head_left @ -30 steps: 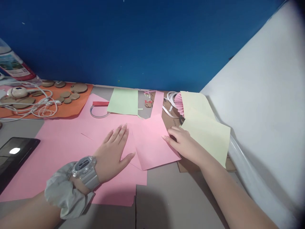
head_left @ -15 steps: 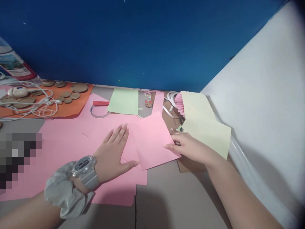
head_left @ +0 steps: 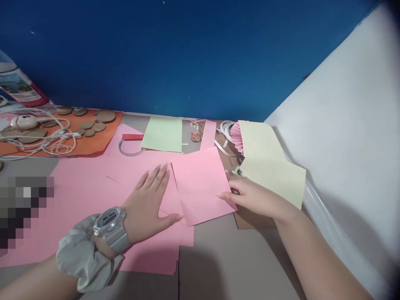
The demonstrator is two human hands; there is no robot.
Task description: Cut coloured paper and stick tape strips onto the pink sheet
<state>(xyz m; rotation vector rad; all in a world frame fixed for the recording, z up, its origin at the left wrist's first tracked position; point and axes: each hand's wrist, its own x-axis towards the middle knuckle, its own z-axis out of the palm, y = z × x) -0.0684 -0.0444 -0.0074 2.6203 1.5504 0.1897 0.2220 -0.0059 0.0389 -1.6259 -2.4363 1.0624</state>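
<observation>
My left hand (head_left: 148,204) lies flat with its fingers spread on a large pink paper sheet (head_left: 84,187). A watch (head_left: 110,223) and a pale grey scrunchie (head_left: 86,258) are on that wrist. To its right is a smaller squarish pink paper piece (head_left: 201,181). My right hand (head_left: 242,191) pinches the right edge of this piece, thumb on top and fingers underneath, partly hidden. A dark slit shows along the upper left edge of the piece. Whether its lower left side is joined to the large sheet, I cannot tell.
Behind lie a light green paper (head_left: 164,134), a tape roll (head_left: 131,146) and a pink strip (head_left: 208,135). Pale yellow paper (head_left: 271,166) covers cardboard (head_left: 250,221) at right. Cardboard discs (head_left: 104,116) and white earphone cables (head_left: 64,135) rest on orange paper (head_left: 100,143); a bottle (head_left: 23,89) stands far left.
At the upper left edge of the small pink piece a dark gap has opened beside the large sheet. My right hand has shifted slightly with the piece; my left hand stays pressed down.
</observation>
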